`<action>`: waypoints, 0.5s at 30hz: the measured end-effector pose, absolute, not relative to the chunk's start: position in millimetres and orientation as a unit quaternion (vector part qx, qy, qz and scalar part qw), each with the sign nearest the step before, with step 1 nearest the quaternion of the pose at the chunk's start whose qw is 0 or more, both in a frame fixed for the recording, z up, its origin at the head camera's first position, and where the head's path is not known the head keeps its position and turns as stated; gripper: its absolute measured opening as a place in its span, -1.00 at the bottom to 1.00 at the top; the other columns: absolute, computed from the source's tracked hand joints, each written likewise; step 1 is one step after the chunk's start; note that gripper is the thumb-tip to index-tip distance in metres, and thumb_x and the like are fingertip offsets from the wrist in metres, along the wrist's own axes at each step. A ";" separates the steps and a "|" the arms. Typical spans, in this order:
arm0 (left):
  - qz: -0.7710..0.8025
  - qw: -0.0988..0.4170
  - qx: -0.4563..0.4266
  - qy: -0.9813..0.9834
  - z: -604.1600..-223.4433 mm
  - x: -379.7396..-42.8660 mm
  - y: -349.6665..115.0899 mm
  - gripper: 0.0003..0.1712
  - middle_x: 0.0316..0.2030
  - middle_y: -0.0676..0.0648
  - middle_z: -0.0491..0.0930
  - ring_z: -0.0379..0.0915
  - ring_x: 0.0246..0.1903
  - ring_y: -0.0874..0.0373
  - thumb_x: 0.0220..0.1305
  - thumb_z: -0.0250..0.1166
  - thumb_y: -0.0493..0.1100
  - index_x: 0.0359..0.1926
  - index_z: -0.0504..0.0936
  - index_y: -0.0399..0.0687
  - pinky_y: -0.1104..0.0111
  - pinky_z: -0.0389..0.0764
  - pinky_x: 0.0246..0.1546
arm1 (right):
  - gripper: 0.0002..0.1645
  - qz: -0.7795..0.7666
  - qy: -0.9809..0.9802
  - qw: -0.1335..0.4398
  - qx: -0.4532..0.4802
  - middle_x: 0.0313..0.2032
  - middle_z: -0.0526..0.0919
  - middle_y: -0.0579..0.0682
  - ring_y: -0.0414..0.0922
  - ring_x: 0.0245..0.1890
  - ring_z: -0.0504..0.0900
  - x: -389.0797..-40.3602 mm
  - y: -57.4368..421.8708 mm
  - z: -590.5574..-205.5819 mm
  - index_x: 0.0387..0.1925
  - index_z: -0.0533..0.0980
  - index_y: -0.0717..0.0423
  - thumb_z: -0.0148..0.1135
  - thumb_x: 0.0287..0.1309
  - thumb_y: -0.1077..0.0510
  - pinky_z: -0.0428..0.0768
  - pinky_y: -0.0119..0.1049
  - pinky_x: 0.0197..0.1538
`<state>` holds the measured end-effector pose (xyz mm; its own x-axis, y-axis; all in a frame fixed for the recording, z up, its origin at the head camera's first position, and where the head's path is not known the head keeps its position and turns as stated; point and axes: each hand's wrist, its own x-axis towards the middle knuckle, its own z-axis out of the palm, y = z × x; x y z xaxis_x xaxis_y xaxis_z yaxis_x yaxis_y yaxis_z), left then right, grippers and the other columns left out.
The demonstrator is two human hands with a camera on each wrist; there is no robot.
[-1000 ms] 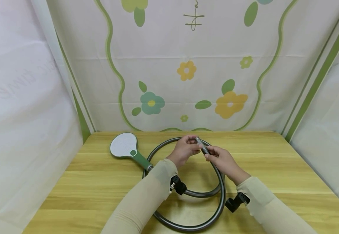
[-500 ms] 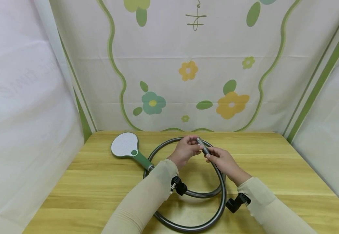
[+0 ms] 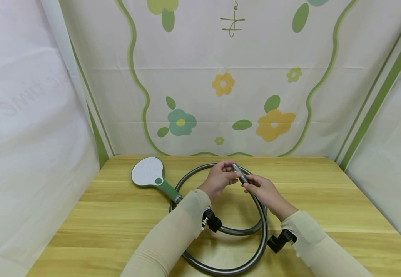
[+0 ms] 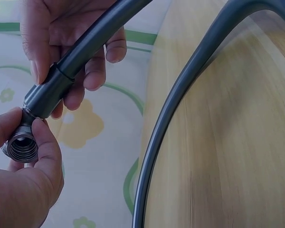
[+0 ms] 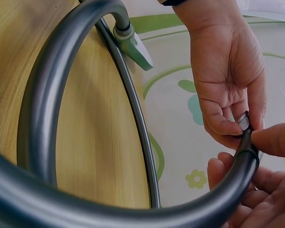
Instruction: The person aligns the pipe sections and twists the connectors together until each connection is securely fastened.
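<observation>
Near the back of the table, my left hand pinches the metal threaded nut at the free end of a dark grey shower hose. The nut's open, ribbed mouth shows in the left wrist view. Just behind it, my right hand grips the dark collar of the hose between thumb and fingers. This end is raised at a slant, tip toward the left hand. At the hose's other end lies a hand shower with a white face and a green handle.
The hose lies in wide loops on the wooden table, passing under the left forearm. Behind the table hangs a white cloth with printed flowers; white cloth walls stand on both sides. A small black camera mount sits at the left wrist.
The head view has shifted very slightly. Both hands keep their hold on the hose end in almost the same place, and the hand shower stays where it lay.
</observation>
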<state>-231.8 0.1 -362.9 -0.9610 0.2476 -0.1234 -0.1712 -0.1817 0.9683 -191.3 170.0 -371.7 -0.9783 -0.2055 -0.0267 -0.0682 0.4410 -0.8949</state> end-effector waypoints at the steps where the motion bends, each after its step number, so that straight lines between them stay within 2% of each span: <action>1: 0.768 0.136 0.031 0.626 -362.9 -231.7 -0.1 -0.49 -0.11 -0.14 0.52 0.53 -0.22 0.09 0.18 0.33 -0.40 0.17 0.46 -0.19 0.22 0.63 -0.08 | -0.45 -0.520 0.848 0.065 -0.078 -0.01 0.60 0.16 0.01 -0.06 0.60 -191.3 169.7 -371.6 0.27 0.37 0.28 0.10 0.37 0.07 0.54 -0.10 -0.02; 7: 0.770 0.137 0.031 0.623 -362.6 -230.7 -1.1 -0.46 -0.12 -0.13 0.51 0.53 -0.23 0.10 0.18 0.33 -0.41 0.20 0.43 -0.22 0.24 0.63 -0.10 | -0.37 -0.503 0.860 0.050 -0.070 -0.05 0.57 0.13 -0.04 -0.13 0.56 -190.2 167.8 -370.8 0.29 0.35 0.22 0.22 0.28 0.02 0.53 -0.25 -0.21; 15: 0.770 0.137 0.026 0.623 -363.1 -231.2 0.1 -0.50 -0.13 -0.12 0.51 0.53 -0.24 0.10 0.17 0.34 -0.42 0.14 0.47 -0.18 0.26 0.64 -0.13 | -0.33 -0.490 0.868 0.023 -0.081 -0.03 0.56 0.17 -0.01 -0.13 0.56 -188.5 168.9 -371.9 0.26 0.36 0.24 0.31 0.21 0.03 0.57 -0.24 -0.26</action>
